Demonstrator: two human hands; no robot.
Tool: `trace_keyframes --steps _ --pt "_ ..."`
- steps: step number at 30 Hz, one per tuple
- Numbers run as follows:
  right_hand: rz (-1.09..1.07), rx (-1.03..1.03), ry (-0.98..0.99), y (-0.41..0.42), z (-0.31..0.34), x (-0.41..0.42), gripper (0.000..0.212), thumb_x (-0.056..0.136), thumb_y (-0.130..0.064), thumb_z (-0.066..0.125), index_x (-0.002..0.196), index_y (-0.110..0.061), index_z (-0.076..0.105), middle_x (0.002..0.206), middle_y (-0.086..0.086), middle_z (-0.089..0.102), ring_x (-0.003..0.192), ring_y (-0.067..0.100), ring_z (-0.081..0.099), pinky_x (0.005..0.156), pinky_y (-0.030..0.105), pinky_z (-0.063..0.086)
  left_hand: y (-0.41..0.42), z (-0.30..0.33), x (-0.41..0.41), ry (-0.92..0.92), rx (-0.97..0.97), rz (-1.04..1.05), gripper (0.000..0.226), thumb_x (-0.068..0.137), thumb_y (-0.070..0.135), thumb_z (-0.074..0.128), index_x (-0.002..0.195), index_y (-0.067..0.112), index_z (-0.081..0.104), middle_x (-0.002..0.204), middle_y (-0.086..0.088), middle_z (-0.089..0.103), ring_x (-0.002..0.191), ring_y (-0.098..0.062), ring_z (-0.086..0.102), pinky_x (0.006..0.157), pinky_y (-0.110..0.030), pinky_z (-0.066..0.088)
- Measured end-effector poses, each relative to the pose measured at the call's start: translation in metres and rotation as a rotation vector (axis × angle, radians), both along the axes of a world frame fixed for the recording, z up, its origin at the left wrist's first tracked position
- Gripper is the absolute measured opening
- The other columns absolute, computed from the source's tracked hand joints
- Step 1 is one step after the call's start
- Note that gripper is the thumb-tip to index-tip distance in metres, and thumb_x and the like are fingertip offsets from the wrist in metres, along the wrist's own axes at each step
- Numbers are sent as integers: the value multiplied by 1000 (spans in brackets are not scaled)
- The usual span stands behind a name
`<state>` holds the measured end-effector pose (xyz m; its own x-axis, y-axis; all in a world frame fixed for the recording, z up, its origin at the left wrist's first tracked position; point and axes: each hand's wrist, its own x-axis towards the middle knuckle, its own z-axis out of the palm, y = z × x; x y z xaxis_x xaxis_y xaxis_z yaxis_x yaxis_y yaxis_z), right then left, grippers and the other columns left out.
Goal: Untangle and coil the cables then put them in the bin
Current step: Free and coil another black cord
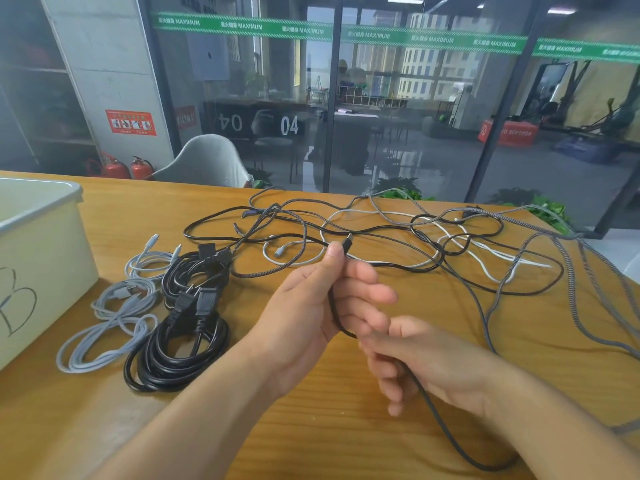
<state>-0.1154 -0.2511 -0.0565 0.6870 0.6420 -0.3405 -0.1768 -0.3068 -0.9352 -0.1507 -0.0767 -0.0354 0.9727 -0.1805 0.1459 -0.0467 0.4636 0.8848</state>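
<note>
My left hand pinches a thin dark cable just below its plug, between thumb and fingers. The same cable runs down across my palm into my right hand, whose curled fingers hold it, then trails toward the near edge of the table. Behind the hands a tangle of black, white and braided grey cables spreads over the wooden table. At the left lie coiled grey cables and coiled black power cords. The pale bin stands at the far left.
The wooden table ends at a glass wall behind. A grey chair stands beyond the far edge. Long braided grey cable loops across the right side of the table.
</note>
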Motion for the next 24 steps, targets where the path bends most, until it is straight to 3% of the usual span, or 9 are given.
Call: trace_keyframes --steps 6,9,12,15,18,20,24 --pt "40 -37 0 -18 11 10 48 86 -67 65 66 -27 49 59 -4 31 43 11 32 51 29 48 -6 1 -4 16 90 -29 50 101 46 39 86 13 73 77 -11 75 38 -15 52 45 -24 39" --pt "47 86 158 -23 17 9 41 92 -56 68 80 -20 53 58 -3 36 42 12 39 52 30 51 -2 4 -4 24 121 24 51 103 47 38 85 15 73 78 -9 75 31 -12 40 42 -22 31" --pt "29 98 218 -25 18 10 21 99 -31 65 107 -13 56 60 2 42 43 14 47 53 33 55 5 3 0 22 159 92 53 106 46 36 86 14 73 80 -11 75 31 -11 35 41 -21 27" --pt "84 -27 117 -29 16 16 17 99 -34 62 95 -18 60 58 -3 31 39 7 31 51 30 53 8 1 2 27 196 105 54 107 47 35 91 11 72 82 -13 75 31 -11 34 39 -23 23" --pt "82 -164 -28 -35 13 24 32 98 -45 62 79 -20 57 60 -4 27 43 7 26 55 29 50 5 -1 0 32 258 78 55 106 48 34 89 14 73 84 -12 76 32 -12 38 40 -25 22" --pt "77 -172 -52 -44 12 29 34 98 -44 68 78 -19 59 62 -3 30 46 9 29 59 30 51 2 -1 -1 24 286 51 55 106 49 33 90 13 72 84 -12 77 33 -13 43 38 -24 22" --pt "99 -148 1 -59 16 36 18 91 -31 70 90 -13 69 70 -1 42 56 13 45 69 36 56 2 -1 -1 7 294 41 55 103 51 35 90 12 72 84 -14 77 34 -15 45 36 -22 23"
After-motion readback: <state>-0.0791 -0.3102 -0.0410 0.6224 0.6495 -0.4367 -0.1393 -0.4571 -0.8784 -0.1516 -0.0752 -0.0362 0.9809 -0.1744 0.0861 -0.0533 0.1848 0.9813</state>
